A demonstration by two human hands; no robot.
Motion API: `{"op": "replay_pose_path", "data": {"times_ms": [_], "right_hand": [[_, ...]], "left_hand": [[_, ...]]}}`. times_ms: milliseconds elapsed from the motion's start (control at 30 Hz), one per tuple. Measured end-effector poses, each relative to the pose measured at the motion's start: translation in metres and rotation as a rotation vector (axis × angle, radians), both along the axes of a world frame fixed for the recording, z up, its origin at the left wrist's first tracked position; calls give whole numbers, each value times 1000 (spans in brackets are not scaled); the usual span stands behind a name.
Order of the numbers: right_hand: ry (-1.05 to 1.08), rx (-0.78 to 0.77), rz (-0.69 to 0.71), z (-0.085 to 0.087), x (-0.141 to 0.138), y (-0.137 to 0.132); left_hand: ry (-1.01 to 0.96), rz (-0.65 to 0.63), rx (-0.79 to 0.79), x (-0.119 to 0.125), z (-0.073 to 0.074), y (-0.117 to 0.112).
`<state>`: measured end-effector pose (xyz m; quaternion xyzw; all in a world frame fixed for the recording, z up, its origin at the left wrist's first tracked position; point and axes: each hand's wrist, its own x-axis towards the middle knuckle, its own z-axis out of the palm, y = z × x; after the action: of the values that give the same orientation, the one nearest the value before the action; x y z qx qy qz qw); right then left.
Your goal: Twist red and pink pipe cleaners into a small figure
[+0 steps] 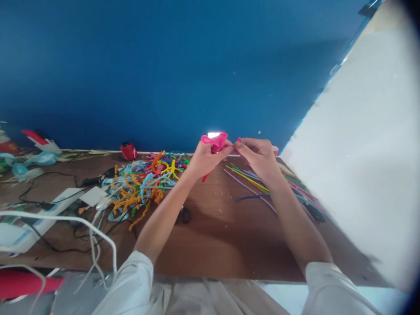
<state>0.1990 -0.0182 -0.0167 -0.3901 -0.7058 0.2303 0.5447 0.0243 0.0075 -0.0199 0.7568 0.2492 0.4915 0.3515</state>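
Both my hands are raised over the far side of the brown table, close together. My left hand (210,156) is closed around a looped pink pipe cleaner (219,141), whose loops stick up above the thumb. Just to its right, my right hand (257,153) pinches a pink end of pipe cleaner between thumb and fingertips. The fingertips of the two hands nearly meet. Part of the pink piece is hidden by my fingers. Below my left hand a short red pipe cleaner (205,177) shows.
Left of my arms lies a heap of twisted coloured pipe cleaners (131,192). Straight pipe cleaners (246,179) lie near my right arm. Scissors (185,214) rest by my left forearm. A white power strip (49,218) and cables lie at left. A blue wall (164,78) stands behind.
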Motion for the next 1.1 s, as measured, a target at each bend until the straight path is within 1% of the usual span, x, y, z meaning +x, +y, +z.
{"op": "replay_pose_path", "data": {"times_ms": [67,133,233,333,433,500,667,767,867,1000,1033,1100], "right_hand": [[-55,78,-55,1,1,-1],[-93,187,-115,1,2,-1],[-149,330,-153,0,6,0],[-290,464,-133,1,10,0],[-442,549,-64,2,13,1],[-497,560,-50,1,16,3],[-557,592,-72,-5,21,9],[-591,604,-78,-5,21,7],[-625,602,-119,-4,19,4],[-701,558,-206,-2,16,2],[-706,537,-214,-2,15,2],[-664,478,-182,-1,13,2]], "left_hand": [[-12,3,-36,-1,3,-3],[-38,6,-101,-3,5,-5],[-115,-17,-207,-5,8,-7],[-150,-74,-269,-7,8,-6],[-133,-123,-275,-8,8,-6],[-103,-135,-270,-9,8,-7],[-22,-124,-241,-9,11,-12],[9,-78,-173,-9,12,-12],[39,-10,-85,-7,9,-9],[96,57,43,-5,2,-2],[102,71,64,-5,2,-1],[99,91,98,-5,1,0]]}}
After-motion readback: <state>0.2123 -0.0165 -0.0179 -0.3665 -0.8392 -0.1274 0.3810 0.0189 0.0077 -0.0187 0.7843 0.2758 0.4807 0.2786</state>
